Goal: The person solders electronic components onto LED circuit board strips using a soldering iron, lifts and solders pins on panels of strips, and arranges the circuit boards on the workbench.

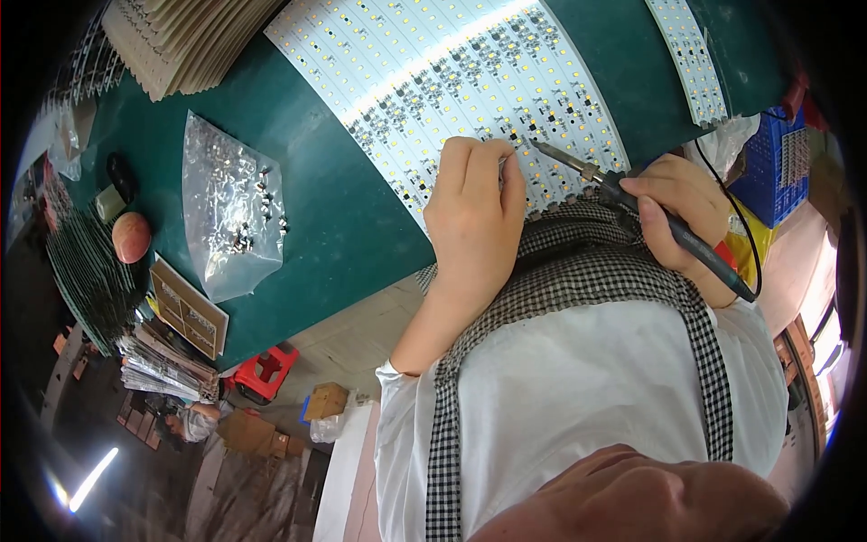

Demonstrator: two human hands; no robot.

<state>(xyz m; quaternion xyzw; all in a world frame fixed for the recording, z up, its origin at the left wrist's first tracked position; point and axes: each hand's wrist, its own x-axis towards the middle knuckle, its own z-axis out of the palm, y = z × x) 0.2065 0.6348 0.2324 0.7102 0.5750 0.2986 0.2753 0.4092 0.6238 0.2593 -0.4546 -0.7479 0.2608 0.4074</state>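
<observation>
A white LED circuit board panel [397,54], with rows of small yellowish LEDs and black chips, lies on the green table in front of me. My right hand [682,212] grips a soldering iron [673,221] by its dark handle. Its metal tip points left, at or just over the board near a row of black chips. Close to that tip, my left hand [474,203] rests on the board with fingers pinched together. Whatever lies between those fingertips is hidden. Left of the board is a clear plastic bag [212,208] with small black parts on it.
Stacked boards [185,45] stand at the far left. A reddish round fruit [132,237] and a small divided tray [188,307] sit near the table's left end. Another LED board strip [691,63] lies at the far right. The iron's black cord [745,226] loops beside my right hand, near a blue crate [777,167].
</observation>
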